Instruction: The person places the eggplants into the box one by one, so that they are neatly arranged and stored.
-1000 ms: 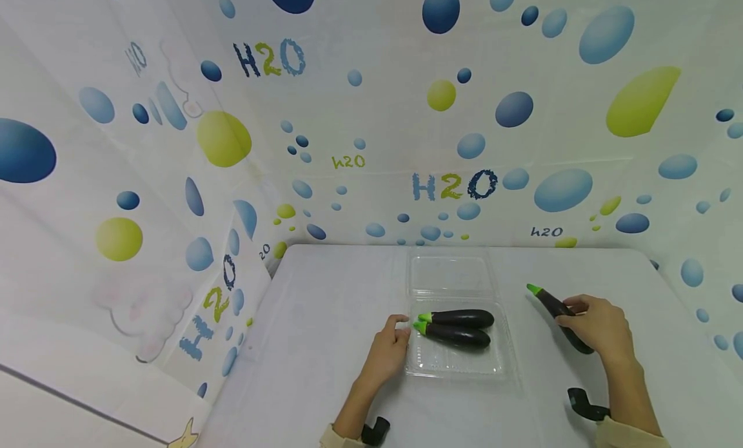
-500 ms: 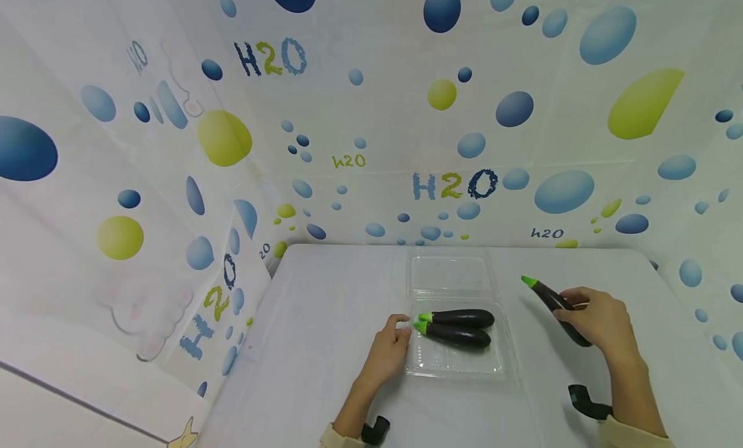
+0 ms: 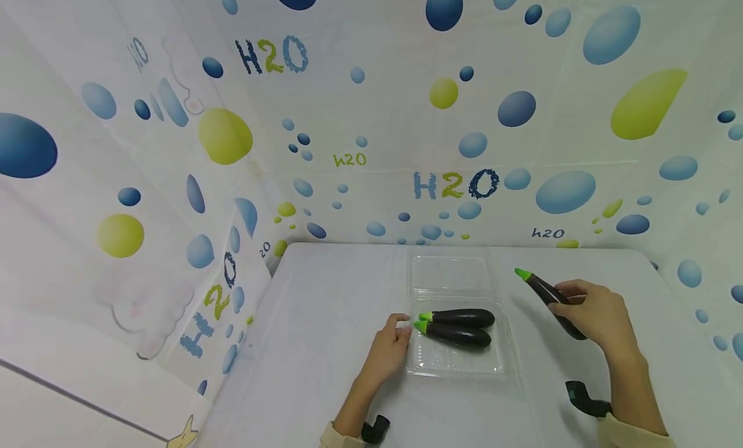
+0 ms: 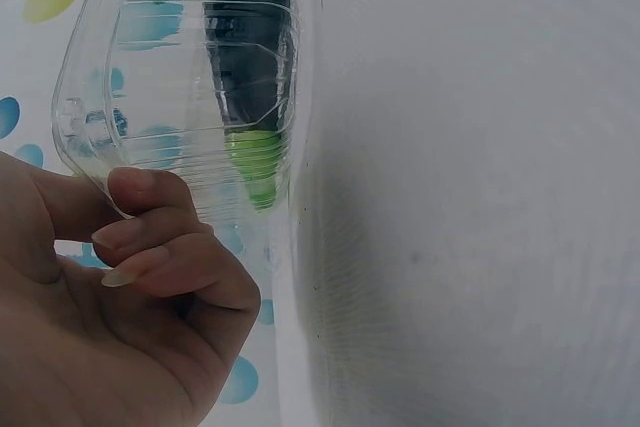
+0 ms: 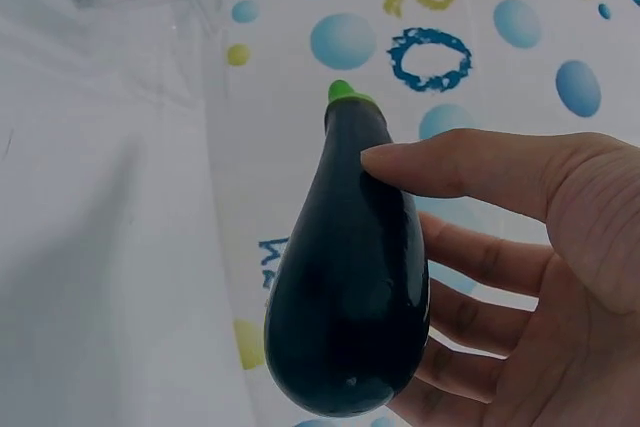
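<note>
My right hand (image 3: 600, 316) holds a dark eggplant (image 3: 541, 288) with a bright green stem, thumb on one side and fingers on the other. Its stem points up and to the left, above the table. In the right wrist view the held eggplant (image 5: 345, 267) shows its broad, rounded bottom. A clear plastic clamshell container (image 3: 455, 365) lies with its lid laid back. Two more eggplants, an upper one (image 3: 464, 317) and a lower one (image 3: 458, 336), lie side by side inside, stems left. At its left edge my left hand (image 3: 386, 346) pinches the container's rim (image 4: 75, 147) with curled fingers.
The unfolded clear lid (image 3: 449, 272) reaches toward the back edge of the white table (image 3: 336, 293). Behind and to the left hangs a white sheet (image 3: 383, 113) printed with blue and green bubbles. A dark camera mount (image 3: 587, 401) sticks out from the right wrist.
My right hand has lifted the eggplant off the table, bringing it slightly up and to the left. The left hand and the container have stayed in place.
</note>
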Tool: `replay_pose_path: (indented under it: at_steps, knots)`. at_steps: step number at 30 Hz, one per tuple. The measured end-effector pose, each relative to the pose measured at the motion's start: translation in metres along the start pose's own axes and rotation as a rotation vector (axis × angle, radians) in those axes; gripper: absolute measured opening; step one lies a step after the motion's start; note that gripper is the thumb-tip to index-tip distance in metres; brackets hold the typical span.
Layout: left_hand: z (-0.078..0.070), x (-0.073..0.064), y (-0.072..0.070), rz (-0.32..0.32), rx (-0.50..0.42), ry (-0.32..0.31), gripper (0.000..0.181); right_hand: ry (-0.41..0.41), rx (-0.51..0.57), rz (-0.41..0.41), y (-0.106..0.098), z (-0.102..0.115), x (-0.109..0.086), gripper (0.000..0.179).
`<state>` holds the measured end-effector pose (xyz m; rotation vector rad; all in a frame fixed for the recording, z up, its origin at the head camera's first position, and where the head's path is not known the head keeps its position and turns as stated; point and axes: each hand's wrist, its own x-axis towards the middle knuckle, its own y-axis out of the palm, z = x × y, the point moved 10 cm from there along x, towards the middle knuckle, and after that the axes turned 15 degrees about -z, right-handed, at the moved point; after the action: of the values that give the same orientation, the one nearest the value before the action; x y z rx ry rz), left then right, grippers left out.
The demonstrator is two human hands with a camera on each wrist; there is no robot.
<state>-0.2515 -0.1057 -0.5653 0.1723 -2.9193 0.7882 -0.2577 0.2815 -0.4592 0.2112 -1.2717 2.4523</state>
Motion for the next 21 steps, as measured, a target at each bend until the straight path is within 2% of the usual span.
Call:
replay_pose_path:
  at_steps: [21]
  knots:
    - [0.001, 0.000, 0.001, 0.001, 0.002, 0.001, 0.032, -0.024, 0.036, -0.025, -0.003, 0.025, 0.003, 0.047]
